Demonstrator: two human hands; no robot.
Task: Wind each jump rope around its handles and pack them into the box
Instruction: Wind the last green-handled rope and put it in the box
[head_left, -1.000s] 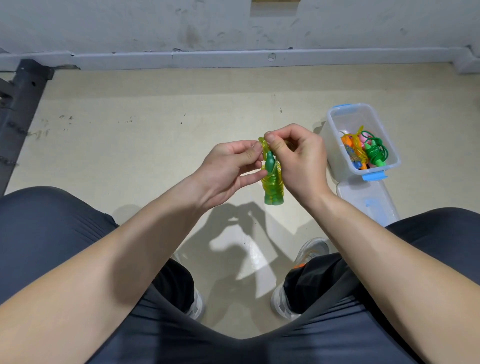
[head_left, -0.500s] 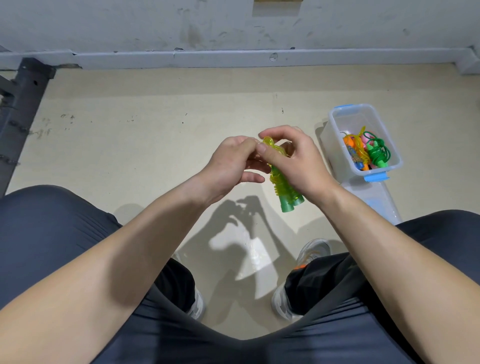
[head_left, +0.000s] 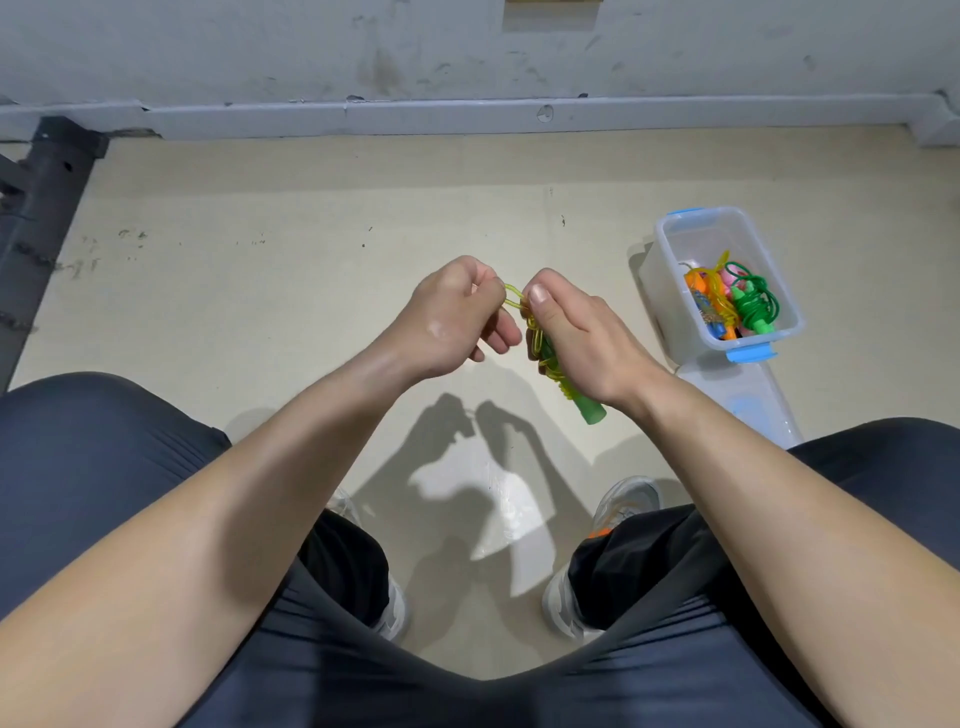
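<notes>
The hands have been drawn apart, and a loop of the yellow rope (head_left: 513, 297) has been pulled out leftward from the green handles (head_left: 587, 409). The loop is pinched between thumb and fingertips of the left hand (head_left: 452, 317). The wound handles are gripped in the right hand (head_left: 582, 343), thumb on top, and tilted over the beige floor (head_left: 311, 260). To the right, other wound ropes are seen in the box (head_left: 709, 234), its lid (head_left: 748, 405) just beside it. A scuffed grey wall (head_left: 260, 47) stands behind, a dark frame (head_left: 47, 197) at left.
</notes>
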